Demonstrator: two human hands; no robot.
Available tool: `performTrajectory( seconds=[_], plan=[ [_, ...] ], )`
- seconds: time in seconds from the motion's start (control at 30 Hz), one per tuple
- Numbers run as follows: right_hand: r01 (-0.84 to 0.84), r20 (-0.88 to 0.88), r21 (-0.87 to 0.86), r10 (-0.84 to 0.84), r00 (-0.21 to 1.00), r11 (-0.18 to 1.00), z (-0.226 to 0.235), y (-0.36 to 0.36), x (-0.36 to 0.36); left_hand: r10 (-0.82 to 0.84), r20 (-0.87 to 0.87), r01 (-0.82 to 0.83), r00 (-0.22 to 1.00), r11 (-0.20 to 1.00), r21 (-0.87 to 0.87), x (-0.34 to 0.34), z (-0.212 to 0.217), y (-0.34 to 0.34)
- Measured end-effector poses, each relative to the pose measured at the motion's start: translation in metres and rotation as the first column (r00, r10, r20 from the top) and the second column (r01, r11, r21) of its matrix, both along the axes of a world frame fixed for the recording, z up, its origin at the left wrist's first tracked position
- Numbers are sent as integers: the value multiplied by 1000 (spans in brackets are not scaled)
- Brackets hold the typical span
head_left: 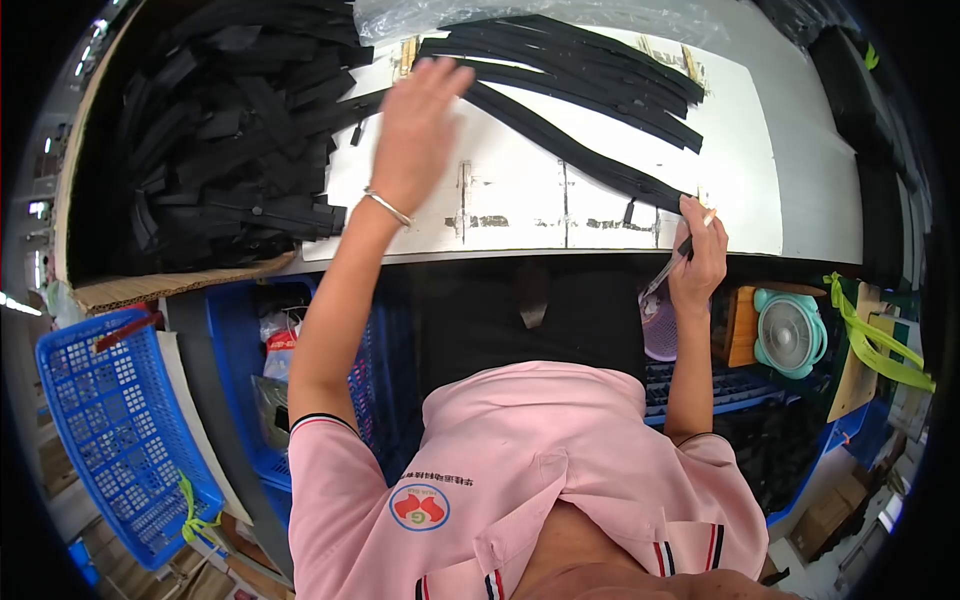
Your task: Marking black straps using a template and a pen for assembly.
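Note:
A long black zipper (570, 148) stretches diagonally across a white marked board (515, 195), a small pull hanging near its right end. My right hand (700, 262) is closed at that end, pinching the tip of the strip. It also holds a slim pen-like tool (685, 246) with a pale tip and dark grip. Somewhat blurred, my left hand (418, 120) reaches over the strip's upper left end with fingers stretched out. Whether it touches the strip I cannot tell. Several more black zippers (590, 75) lie side by side along the board's far part.
A cardboard box (180, 284) at the left is heaped with black strips (230, 130). Clear plastic film (560, 12) lies at the far edge. A blue basket (120, 430) stands at lower left, with a blue bin (232, 330) beside it. A small teal fan (790, 333) is at right.

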State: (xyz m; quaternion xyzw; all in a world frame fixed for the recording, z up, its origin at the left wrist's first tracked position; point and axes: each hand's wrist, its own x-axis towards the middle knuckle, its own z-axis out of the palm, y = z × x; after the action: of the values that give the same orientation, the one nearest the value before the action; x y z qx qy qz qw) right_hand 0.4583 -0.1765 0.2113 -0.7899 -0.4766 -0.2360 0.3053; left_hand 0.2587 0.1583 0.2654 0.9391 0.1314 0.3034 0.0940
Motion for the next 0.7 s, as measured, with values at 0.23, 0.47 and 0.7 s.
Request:
performTrajectory(
  seconds=[0.23,0.47,0.7],
  plan=[
    [5,18,19,-6,1000,1000,-4,2,0,-53,-321,44,945,998,-38,21,-27,-59],
    [-1,26,59,0,1000,998,-10,1,2,-92,-321,48,942,989,-141,-16,-9,-108],
    [-15,15,74,14,1000,997,-11,5,0,-104,-292,21,951,961,-274,-50,-12,-124]
  ],
)
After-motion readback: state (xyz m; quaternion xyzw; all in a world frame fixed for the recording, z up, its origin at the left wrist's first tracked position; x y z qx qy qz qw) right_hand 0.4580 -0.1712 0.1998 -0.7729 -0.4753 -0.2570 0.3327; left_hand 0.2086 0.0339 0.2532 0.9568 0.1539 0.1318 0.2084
